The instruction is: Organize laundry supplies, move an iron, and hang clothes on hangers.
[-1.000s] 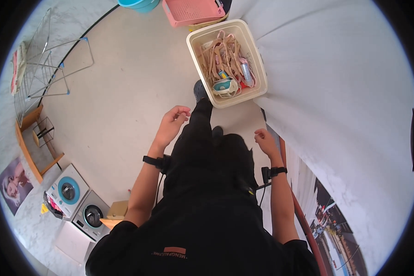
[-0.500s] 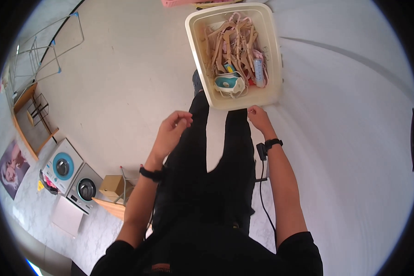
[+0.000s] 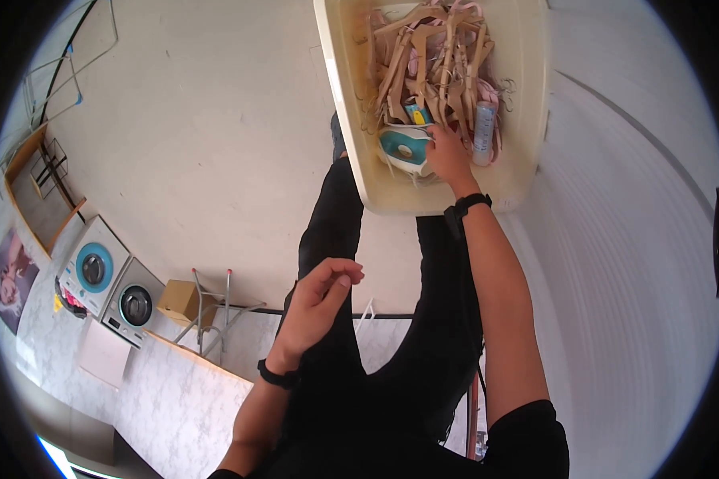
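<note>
A cream plastic bin (image 3: 346,128) stands at the top of the view, filled with wooden clothes hangers (image 3: 423,60). Near its close end lies a teal and white clothes iron (image 3: 401,147). My right hand (image 3: 450,156) reaches in over the rim, its bent fingers closed at the iron's right edge; the fingertips are partly hidden. Just right of that hand is a pale blue cylindrical bottle (image 3: 484,132). My left hand (image 3: 324,297) hovers over my left thigh, fingers loosely bent, thumb apart, holding nothing.
A white wall or sheet-like surface (image 3: 623,263) runs along the right side. To the lower left are two washing machines (image 3: 96,263), a cardboard box (image 3: 185,303) and a metal folding stand (image 3: 224,311). A wire drying rack (image 3: 64,80) is at upper left.
My right hand has moved from outside the near rim into the bin and onto the iron. My left hand appears lower. The bin looks closer and larger.
</note>
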`<state>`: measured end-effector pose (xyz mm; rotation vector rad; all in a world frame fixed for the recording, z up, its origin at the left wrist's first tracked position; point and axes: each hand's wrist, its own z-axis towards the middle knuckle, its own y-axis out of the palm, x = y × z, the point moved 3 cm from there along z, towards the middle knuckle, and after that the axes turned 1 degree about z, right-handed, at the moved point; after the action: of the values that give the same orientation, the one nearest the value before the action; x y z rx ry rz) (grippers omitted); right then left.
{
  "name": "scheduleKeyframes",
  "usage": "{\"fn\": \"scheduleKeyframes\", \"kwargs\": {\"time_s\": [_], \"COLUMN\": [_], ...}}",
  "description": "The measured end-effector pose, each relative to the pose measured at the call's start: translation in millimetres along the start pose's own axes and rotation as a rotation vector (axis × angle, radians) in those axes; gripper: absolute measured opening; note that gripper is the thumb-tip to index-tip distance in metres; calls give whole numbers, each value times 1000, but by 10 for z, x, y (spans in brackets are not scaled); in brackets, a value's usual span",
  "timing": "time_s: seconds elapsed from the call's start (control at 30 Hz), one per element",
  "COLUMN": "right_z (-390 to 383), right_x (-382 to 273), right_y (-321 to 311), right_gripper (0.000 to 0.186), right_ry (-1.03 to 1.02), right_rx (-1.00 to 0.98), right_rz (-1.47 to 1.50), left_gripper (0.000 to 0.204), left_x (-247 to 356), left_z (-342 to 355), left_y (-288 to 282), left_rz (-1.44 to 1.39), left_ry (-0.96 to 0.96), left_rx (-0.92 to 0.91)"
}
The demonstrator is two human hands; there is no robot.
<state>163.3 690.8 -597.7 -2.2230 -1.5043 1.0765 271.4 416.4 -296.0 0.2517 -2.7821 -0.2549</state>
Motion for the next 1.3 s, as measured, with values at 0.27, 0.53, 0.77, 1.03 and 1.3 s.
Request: {"fn": "scheduleKeyframes", "kwargs": {"time_s": [0.27,0.53,0.77,1.03,1.3], "right_z": [560,532,55,-1134,-1131], "right_x": [-376,-226,-436,-1371,-1198], "right_y": [377,488,-207,-933,-731], "right_gripper": [50,31,45,45,18], "right_ry": [-117,13,-162,-231,-315], "right_rx": [-71,69,248,227,-86], "right_rz": [-480,-320,-174,522,740], "left_gripper": [21,19,21,37,48], "left_x": [94,59,123,290,313], "left_z": [191,221,338,934,942], "left_y": [-123,-234,-142,56,-87], "left_rz": [89,86,23,-270,-534], "left_ry": [6,36,-5,-98,70], "left_rx": [14,86,45,0,283]}}
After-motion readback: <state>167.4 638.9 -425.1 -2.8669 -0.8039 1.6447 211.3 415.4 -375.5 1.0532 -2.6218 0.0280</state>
